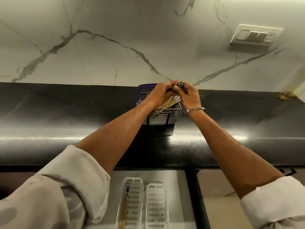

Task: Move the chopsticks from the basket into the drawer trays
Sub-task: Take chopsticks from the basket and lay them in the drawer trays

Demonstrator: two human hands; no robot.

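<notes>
A grey mesh basket [162,117] with a purple rim stands at the back of the black counter. Several wooden chopsticks [168,102] with blue patterned tops lean in it. My left hand [159,95] is closed around their upper part, above the basket. My right hand [189,95] pinches the patterned tops at the right. Below, in the open drawer, lie two white slotted trays: the left tray [137,204] holds a few chopsticks [125,202], the right tray [156,207] holds none.
The black counter [66,129] runs across the view, with a marble wall behind. A switch plate [255,34] sits on the wall at the upper right. A small golden object [284,96] lies at the counter's far right. A metal bangle [194,111] circles my right wrist.
</notes>
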